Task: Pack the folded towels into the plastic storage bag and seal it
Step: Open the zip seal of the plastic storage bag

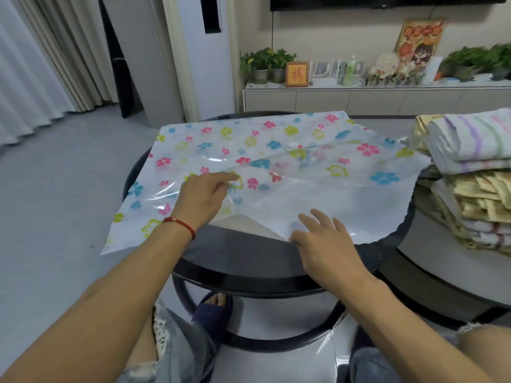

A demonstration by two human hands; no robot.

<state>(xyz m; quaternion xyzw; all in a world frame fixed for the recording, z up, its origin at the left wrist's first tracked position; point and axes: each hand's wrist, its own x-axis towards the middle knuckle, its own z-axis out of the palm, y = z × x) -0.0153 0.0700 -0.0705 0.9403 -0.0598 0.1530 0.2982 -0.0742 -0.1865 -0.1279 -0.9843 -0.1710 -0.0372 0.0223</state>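
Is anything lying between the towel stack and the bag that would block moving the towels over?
Nothing visible blocks it. The towels sit stacked right beside the bag, at its right edge. The bag lies flat on the round table; both the left hand and the right hand rest on it.

Bare forearms, no sleeves in view, lead to the left hand [203,196] and right hand [325,244]. A thin red cord bracelet [180,224] with a small gold bead circles the left wrist. Light, faded denim shorts [179,352] with frayed, ripped hems cover the thighs. A dark navy open-toed slipper [211,310] shows on one foot.
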